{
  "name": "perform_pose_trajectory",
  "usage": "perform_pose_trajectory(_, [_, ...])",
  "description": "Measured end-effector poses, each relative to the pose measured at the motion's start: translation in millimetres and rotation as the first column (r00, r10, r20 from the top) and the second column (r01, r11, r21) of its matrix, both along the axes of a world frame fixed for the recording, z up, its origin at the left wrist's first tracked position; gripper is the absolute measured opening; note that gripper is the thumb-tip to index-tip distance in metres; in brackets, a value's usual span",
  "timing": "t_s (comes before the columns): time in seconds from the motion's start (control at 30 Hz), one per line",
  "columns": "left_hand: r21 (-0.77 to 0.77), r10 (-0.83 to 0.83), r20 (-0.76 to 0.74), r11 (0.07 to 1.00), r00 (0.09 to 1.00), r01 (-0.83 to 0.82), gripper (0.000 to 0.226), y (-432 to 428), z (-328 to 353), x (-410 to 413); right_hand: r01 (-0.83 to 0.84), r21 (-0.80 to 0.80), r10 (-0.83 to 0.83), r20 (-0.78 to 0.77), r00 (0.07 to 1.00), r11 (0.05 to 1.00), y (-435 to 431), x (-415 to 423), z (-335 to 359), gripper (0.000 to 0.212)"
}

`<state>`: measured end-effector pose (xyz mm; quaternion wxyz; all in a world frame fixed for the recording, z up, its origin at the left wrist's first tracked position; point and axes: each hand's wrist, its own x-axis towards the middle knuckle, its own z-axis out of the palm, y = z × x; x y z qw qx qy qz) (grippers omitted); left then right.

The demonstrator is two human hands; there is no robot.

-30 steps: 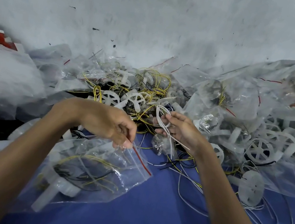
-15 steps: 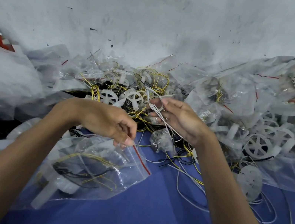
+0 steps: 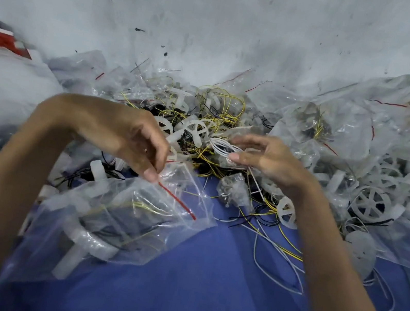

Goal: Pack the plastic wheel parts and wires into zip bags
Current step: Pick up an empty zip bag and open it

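While the left hand point(image 3: 120, 133) pinches the mouth of the zip bag point(image 3: 117, 219) beside its red seal strip point(image 3: 177, 201), near the left edge of the blue mat point(image 3: 203, 290), the right hand point(image 3: 273, 164) holds a white wire coil point(image 3: 226, 148) between thumb and fingers over the far-edge pile point(image 3: 199, 116). My worry is that the mouth looks barely parted, so the coil could catch the lip and spring loose, or its trailing tail could snag the wires below. I count one bag in hand, one coil and one wheel part point(image 3: 91, 242) plainly inside. The loose wheels point(image 3: 369, 202) toward the right edge are too tangled to count.
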<state>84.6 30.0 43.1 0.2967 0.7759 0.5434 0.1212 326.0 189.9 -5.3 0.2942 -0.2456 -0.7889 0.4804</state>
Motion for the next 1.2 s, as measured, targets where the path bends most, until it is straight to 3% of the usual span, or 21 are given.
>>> perform_pose_trajectory(0.07, [0.082,0.105,-0.046,0.992,0.993,-0.101,0.057,-4,-1,-11,0.114,0.008,-0.115,0.086,0.990,0.993,2,-7,-6,0.021])
perform_pose_trajectory(0.1, [0.114,0.100,-0.018,0.989,0.995,-0.097,0.056,-5,0,-12,0.140,0.030,-0.143,0.174,0.974,0.990,3,-11,-9,0.030])
perform_pose_trajectory(0.2, [0.105,0.006,0.098,0.994,0.995,-0.016,0.026,-5,8,-5,-0.066,0.127,-0.014,0.550,0.835,0.990,-3,-22,-15,0.062])
perform_pose_trajectory(0.27, [0.145,0.014,0.109,0.989,0.994,-0.030,0.018,-9,13,-5,-0.200,0.164,0.047,0.652,0.757,0.966,-13,-26,-11,0.063])
perform_pose_trajectory(0.37, [0.185,0.090,0.064,0.977,0.994,-0.101,0.015,-13,15,-14,-0.197,0.250,0.031,0.542,0.840,0.948,-30,-28,5,0.039])
perform_pose_trajectory(0.47, [0.217,0.018,0.200,0.974,0.980,-0.062,0.008,-20,23,0,-0.144,0.137,0.106,0.253,0.962,0.980,-52,-34,22,0.012])
perform_pose_trajectory(0.57, [0.256,0.009,0.232,0.964,0.973,-0.070,0.012,-23,30,21,-0.181,0.167,0.157,0.146,0.977,0.969,-67,-35,34,0.019])
perform_pose_trajectory(0.67, [0.279,0.022,0.237,0.956,0.971,-0.090,0.009,-19,27,34,-0.370,0.191,0.268,0.410,0.872,0.909,-78,-35,37,0.005])
perform_pose_trajectory(0.73, [0.310,-0.004,0.220,0.948,0.976,-0.066,0.005,-14,21,49,-0.447,0.166,0.265,0.610,0.747,0.879,-80,-34,32,0.015])
perform_pose_trajectory(0.83, [0.359,-0.031,0.177,0.933,0.984,-0.035,0.004,-3,11,68,-0.269,0.223,0.019,0.737,0.675,0.937,-73,-30,9,0.029])
perform_pose_trajectory(0.93, [0.409,-0.060,0.154,0.912,0.986,-0.008,0.005,3,3,77,-0.023,0.332,-0.234,0.709,0.665,0.943,-66,-28,-23,0.035])
perform_pose_trajectory(1.03, [0.436,-0.073,0.133,0.900,0.988,0.008,0.007,5,1,76,0.184,0.259,-0.305,0.579,0.756,0.948,-78,-32,-31,0.036])
perform_pose_trajectory(1.2, [0.381,-0.001,0.214,0.921,0.977,-0.083,0.017,1,8,61,-0.026,0.101,-0.045,0.639,0.768,0.995,-77,-24,-20,0.039])
